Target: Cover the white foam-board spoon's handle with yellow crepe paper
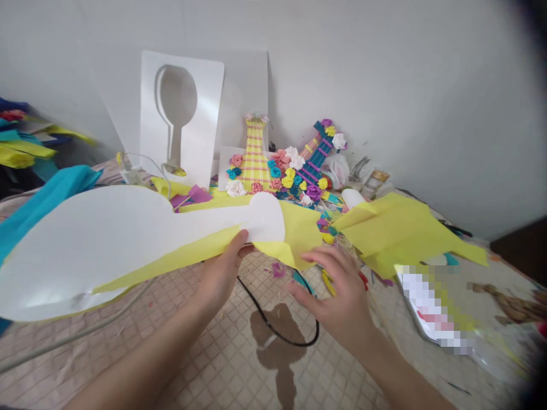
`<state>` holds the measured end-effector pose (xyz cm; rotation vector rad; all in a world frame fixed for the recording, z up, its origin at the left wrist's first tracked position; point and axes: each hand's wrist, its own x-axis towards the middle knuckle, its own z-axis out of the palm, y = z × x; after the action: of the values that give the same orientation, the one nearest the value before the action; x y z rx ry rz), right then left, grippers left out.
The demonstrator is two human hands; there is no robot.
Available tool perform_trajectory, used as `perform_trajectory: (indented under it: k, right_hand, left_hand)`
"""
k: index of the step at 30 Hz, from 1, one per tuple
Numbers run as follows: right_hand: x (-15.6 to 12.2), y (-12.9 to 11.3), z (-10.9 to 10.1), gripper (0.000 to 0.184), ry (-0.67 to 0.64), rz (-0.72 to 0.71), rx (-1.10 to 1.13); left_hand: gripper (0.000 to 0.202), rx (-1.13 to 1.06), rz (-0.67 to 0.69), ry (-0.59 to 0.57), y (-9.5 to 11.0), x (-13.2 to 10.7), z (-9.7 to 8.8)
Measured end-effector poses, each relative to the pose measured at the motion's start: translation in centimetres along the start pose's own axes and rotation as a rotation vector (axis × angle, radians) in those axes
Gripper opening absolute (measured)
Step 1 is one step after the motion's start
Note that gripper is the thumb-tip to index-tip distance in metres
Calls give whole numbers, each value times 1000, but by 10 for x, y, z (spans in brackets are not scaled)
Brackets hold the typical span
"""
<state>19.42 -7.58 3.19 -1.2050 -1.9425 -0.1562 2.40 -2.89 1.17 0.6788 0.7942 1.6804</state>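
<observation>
I judge the step is fitting thin yellow paper (301, 228) to the white guitar-shaped board (111, 236) my left hand (220, 276) pinches; my right hand (344, 296), fingers apart, should grasp the paper.

The diamond-patterned tabletop (205, 364) bears a curved black cord (299, 344), a pale cable (85, 334), a purple scrap (278, 269) and yellow paper (397, 228).

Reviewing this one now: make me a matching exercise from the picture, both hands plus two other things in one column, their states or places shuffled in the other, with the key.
Column one
1. left hand
2. right hand
3. white board
4. black cord

Column two
A. thumb and fingers apart, by the yellow sheet
B. curved across the table
C. gripping the white cutout
D. upright at the back

Pairs: 1-C, 2-A, 3-D, 4-B
</observation>
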Motion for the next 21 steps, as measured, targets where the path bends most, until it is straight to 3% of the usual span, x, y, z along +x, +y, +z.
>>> perform_trajectory:
  k: [6,16,21]
  right_hand:
    - [22,-2,16,8,6,-18,76]
    - [36,4,18,7,-44,30,109]
    - [37,4,18,11,-96,32,155]
  left_hand:
    - [31,39,-28,15,0,2,-2]
    - [30,89,-164,-3,-4,-1,-1]
    - [30,38,-128,5,-3,3,-1]
